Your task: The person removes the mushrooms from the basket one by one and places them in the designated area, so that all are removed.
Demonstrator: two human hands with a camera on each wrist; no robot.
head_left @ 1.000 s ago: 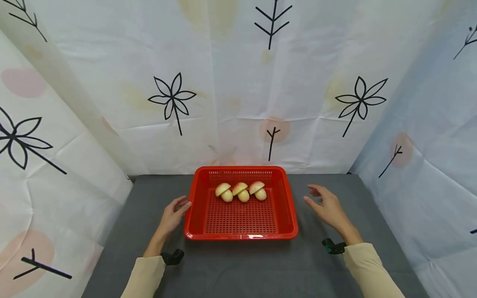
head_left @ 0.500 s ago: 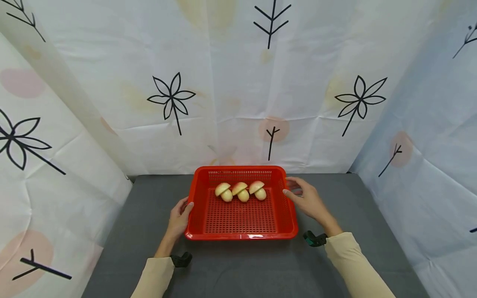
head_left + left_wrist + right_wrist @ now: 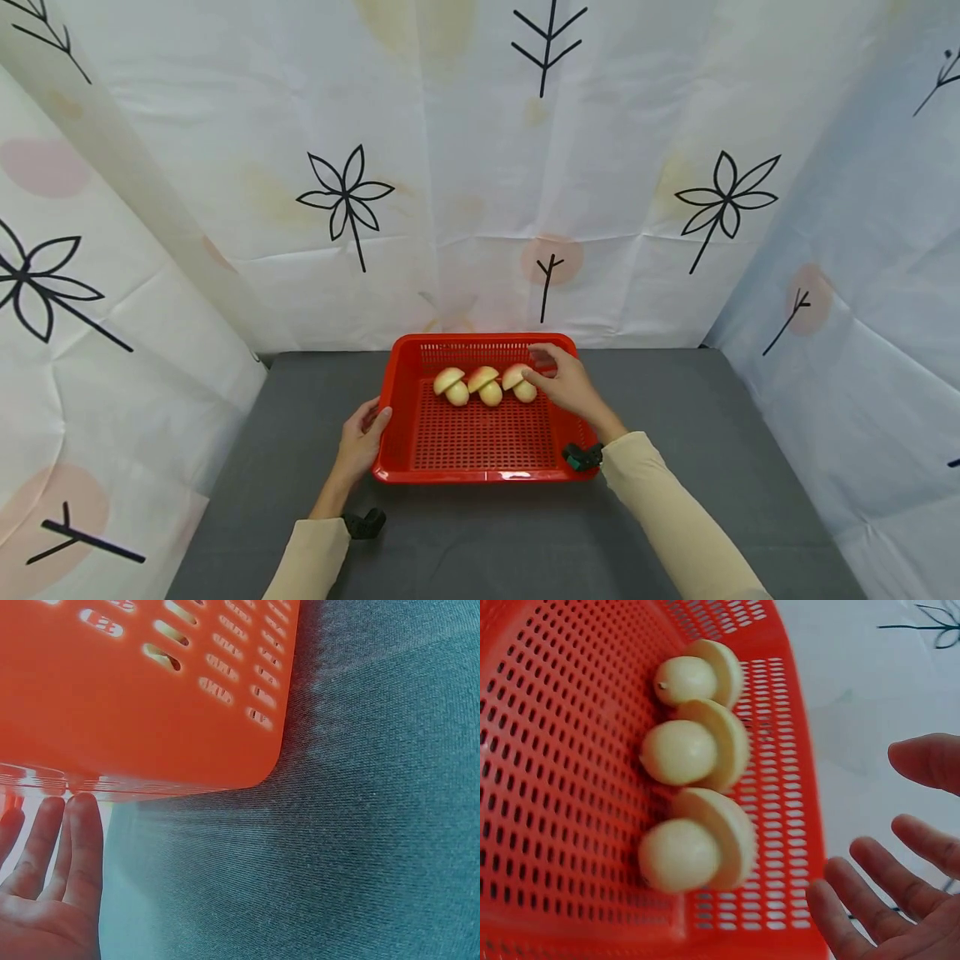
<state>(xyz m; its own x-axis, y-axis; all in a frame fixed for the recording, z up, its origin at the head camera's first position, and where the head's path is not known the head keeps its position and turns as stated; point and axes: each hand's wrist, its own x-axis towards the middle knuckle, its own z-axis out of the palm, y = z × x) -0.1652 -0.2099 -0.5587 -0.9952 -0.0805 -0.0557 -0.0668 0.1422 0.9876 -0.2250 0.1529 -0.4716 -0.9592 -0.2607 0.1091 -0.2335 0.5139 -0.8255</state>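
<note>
The red basket [image 3: 442, 477] sits on the grey tabletop [image 3: 480, 542], its far rim close to the foot of the patterned cloth [image 3: 465, 292] behind. Inside, toward the back, the left mushroom [image 3: 453, 392], middle mushroom [image 3: 490, 393] and right mushroom [image 3: 523, 390] stand in a row, each just beside the next, caps leaning to the left. From their stems, the perforated floor runs on to the near rim, so the row has more room in front than behind. The left hand [image 3: 362, 440] holds the basket's left edge — thumb laid over the rim, fingers outside and nearly straight against it. The right hand [image 3: 566, 385] hovers above the basket's right side with its thumb and fingers spread wide, gripping nothing; the right wrist view shows it apart from all three mushrooms, the right one being nearest. Grey tabletop stretches beyond both side rims and in front of the near one.
</note>
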